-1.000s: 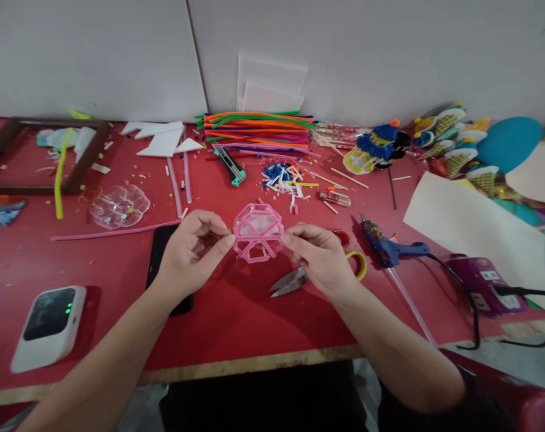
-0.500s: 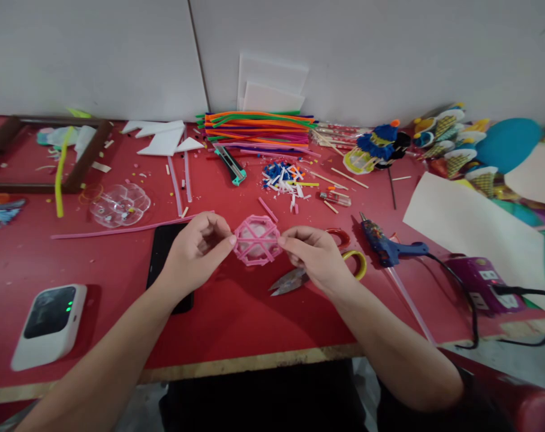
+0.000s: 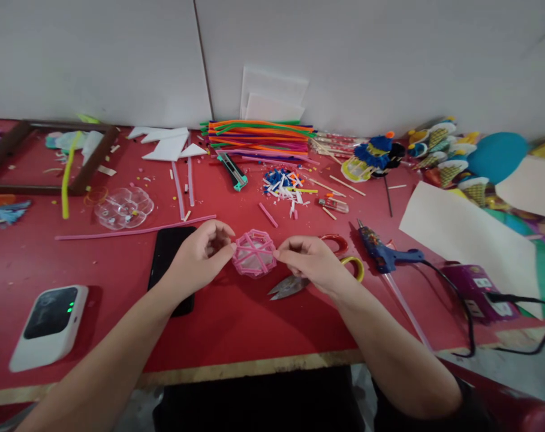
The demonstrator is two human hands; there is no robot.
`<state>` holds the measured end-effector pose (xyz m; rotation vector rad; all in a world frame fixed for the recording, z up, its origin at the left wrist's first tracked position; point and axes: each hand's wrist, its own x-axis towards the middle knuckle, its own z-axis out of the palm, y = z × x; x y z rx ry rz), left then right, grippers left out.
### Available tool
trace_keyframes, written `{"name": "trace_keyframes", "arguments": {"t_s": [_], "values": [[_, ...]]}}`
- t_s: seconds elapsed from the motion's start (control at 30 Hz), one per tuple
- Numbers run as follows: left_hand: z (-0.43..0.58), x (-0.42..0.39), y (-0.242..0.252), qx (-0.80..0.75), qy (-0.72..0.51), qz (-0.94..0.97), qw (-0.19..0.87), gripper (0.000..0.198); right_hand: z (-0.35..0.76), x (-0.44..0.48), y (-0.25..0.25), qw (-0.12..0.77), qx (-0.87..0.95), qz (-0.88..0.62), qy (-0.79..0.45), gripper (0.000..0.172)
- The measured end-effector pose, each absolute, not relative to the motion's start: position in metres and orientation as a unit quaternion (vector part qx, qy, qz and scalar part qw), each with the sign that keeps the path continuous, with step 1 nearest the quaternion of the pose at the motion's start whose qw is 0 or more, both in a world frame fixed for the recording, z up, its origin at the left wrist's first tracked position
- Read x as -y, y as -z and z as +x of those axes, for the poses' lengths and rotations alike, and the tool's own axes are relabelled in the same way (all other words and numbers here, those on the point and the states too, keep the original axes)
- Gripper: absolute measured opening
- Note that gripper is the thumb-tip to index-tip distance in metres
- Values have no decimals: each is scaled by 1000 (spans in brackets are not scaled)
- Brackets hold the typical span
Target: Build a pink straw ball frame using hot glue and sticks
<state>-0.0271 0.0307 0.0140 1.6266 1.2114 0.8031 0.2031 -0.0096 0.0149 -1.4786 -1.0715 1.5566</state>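
Between my hands is a small round pink frame [image 3: 254, 252], its pink strips crossing like spokes over a clear, whitish middle. My left hand [image 3: 205, 249] pinches its left edge between thumb and fingers. At its right edge, my right hand [image 3: 306, 258] grips it the same way. Below my right hand lie scissors [image 3: 291, 286] with one red and one yellow handle loop, partly covered by that hand. A black phone [image 3: 168, 255] rests under my left wrist. Just beyond the frame is a short pink strip [image 3: 268, 215].
A glue gun [image 3: 382, 247] lies at right, its cord running by a purple power block [image 3: 481, 292]. Farther back are a cutter knife [image 3: 232, 172], colored pipe cleaners [image 3: 258, 137], cut scraps [image 3: 283, 183] and a clear flower-shaped palette [image 3: 125, 208]. A white device [image 3: 50, 327] stands front left.
The pink frame has turned and tilted slightly between my fingers, its spokes now slanting. Both hands keep their pinch on it. The whole view has shifted a little.
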Motion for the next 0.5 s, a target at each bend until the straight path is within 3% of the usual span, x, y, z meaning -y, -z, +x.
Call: {"name": "trace_keyframes", "arguments": {"t_s": [0.17, 0.37, 0.43, 0.5], "values": [[-26, -32, -16, -489, -336, 655, 469, 17, 205, 10, -15, 358, 491, -556, -567, 22], [-26, -30, -20, -489, -326, 658, 470, 24, 215, 9, -24, 411, 542, -517, -519, 20], [-28, -27, -22, -474, -299, 686, 464, 43, 222, 8, -25, 431, 547, -536, -478, 22], [-29, -24, -22, -449, -263, 718, 461, 78, 229, 6, -23, 430, 567, -580, -396, 23]]}}
